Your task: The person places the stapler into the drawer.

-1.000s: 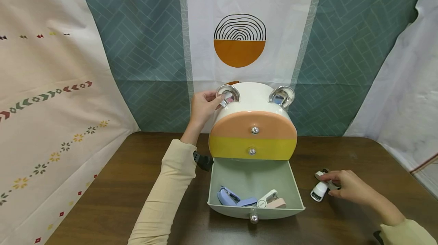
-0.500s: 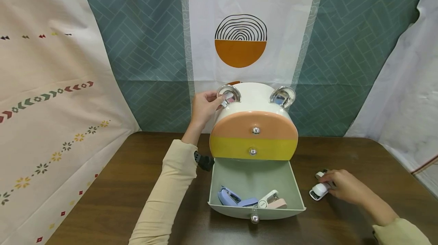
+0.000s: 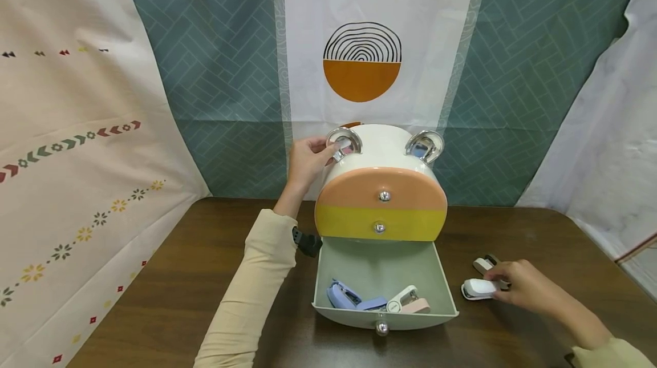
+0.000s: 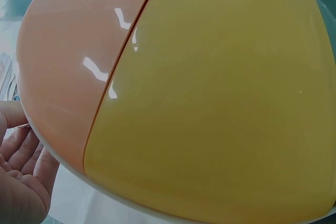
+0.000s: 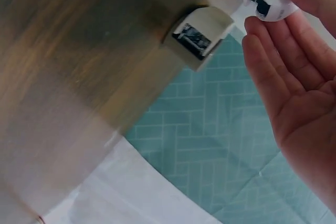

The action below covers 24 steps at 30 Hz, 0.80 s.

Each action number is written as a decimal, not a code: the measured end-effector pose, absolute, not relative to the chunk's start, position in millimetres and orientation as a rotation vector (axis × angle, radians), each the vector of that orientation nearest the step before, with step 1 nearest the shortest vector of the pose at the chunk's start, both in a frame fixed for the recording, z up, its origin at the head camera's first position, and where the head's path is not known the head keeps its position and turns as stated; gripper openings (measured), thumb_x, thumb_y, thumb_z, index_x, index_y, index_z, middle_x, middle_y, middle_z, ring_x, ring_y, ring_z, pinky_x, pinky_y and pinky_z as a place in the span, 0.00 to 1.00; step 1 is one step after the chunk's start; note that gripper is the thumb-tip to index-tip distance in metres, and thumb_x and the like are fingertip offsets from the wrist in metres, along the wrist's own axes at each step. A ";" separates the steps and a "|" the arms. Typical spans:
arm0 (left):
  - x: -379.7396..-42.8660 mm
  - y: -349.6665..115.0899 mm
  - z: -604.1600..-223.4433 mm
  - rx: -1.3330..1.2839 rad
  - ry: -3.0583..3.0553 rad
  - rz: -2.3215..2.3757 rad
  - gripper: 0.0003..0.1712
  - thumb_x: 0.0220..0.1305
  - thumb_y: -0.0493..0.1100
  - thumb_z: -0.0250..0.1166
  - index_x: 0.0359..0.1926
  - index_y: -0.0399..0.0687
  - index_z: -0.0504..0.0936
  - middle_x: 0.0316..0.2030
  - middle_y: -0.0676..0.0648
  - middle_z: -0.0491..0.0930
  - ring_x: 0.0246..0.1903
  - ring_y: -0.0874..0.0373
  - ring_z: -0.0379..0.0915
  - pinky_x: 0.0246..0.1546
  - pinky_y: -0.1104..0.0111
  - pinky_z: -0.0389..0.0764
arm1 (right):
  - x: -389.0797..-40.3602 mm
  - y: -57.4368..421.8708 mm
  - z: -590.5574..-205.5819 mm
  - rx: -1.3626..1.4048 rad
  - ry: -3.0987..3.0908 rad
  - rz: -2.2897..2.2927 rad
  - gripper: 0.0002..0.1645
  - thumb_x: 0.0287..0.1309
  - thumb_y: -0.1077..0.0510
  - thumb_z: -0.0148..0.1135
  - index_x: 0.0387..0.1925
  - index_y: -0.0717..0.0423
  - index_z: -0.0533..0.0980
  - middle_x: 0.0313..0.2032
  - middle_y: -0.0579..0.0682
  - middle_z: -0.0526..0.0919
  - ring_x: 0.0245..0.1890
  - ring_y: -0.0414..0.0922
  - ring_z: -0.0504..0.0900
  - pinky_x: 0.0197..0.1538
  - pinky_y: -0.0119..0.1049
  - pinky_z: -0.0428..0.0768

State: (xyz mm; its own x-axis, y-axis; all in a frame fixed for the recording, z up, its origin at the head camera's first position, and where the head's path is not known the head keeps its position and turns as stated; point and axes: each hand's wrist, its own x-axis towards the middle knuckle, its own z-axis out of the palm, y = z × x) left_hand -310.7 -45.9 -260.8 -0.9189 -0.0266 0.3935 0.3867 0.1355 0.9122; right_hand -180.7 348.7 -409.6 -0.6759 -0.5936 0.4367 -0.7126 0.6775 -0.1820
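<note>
A small, glossy white stapler (image 3: 477, 288) is pinched between the thumb and fingers of the right hand (image 3: 524, 286), to the right of the pulled-out pale green drawer (image 3: 377, 259); whether the dark brown wooden table (image 3: 169, 299) is touched by it cannot be told. An off-white stapler (image 3: 482, 265) is seen just beside it. The shiny silver ear (image 3: 352, 140) of the rounded white cabinet (image 3: 384, 144) is gripped by the left hand (image 3: 306, 161).

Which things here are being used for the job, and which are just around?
Seemingly the job:
right hand, pinching a white stapler
left hand, gripping the silver ear of the drawer chest
open bottom drawer, holding staplers
pale stapler beside the white one, probably

Just around:
hanging patterned cloths
wooden table, merely underneath
</note>
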 end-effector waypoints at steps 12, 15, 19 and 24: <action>-309.9 -46.5 -260.4 -0.344 -2.112 -1.838 0.14 0.54 0.39 0.66 0.39 0.32 0.82 0.35 0.37 0.81 0.32 0.55 0.79 0.32 0.68 0.81 | -162.2 339.1 -379.3 0.982 -2.486 0.676 0.20 0.25 0.73 0.73 0.27 0.56 0.79 0.28 0.36 0.79 0.28 0.27 0.75 0.31 0.14 0.72; -310.3 -46.1 -260.1 -0.343 -2.105 -1.855 0.15 0.54 0.38 0.66 0.40 0.31 0.81 0.35 0.36 0.81 0.31 0.55 0.79 0.32 0.68 0.81 | -157.6 333.4 -370.1 0.970 -2.467 0.694 0.22 0.26 0.73 0.73 0.29 0.54 0.79 0.29 0.34 0.79 0.29 0.27 0.75 0.32 0.14 0.72; -310.5 -46.0 -260.3 -0.347 -2.098 -1.862 0.15 0.54 0.38 0.66 0.40 0.31 0.81 0.35 0.36 0.81 0.30 0.56 0.79 0.31 0.69 0.81 | -151.4 324.3 -357.3 0.953 -2.439 0.721 0.23 0.26 0.74 0.73 0.31 0.54 0.79 0.31 0.36 0.79 0.28 0.28 0.76 0.32 0.14 0.72; -310.5 -46.0 -260.8 -0.349 -2.092 -1.872 0.14 0.55 0.37 0.65 0.41 0.30 0.81 0.35 0.35 0.81 0.29 0.56 0.79 0.31 0.69 0.81 | -145.7 311.2 -344.5 1.005 -2.386 0.815 0.27 0.27 0.76 0.72 0.35 0.53 0.79 0.32 0.39 0.80 0.29 0.30 0.75 0.32 0.16 0.71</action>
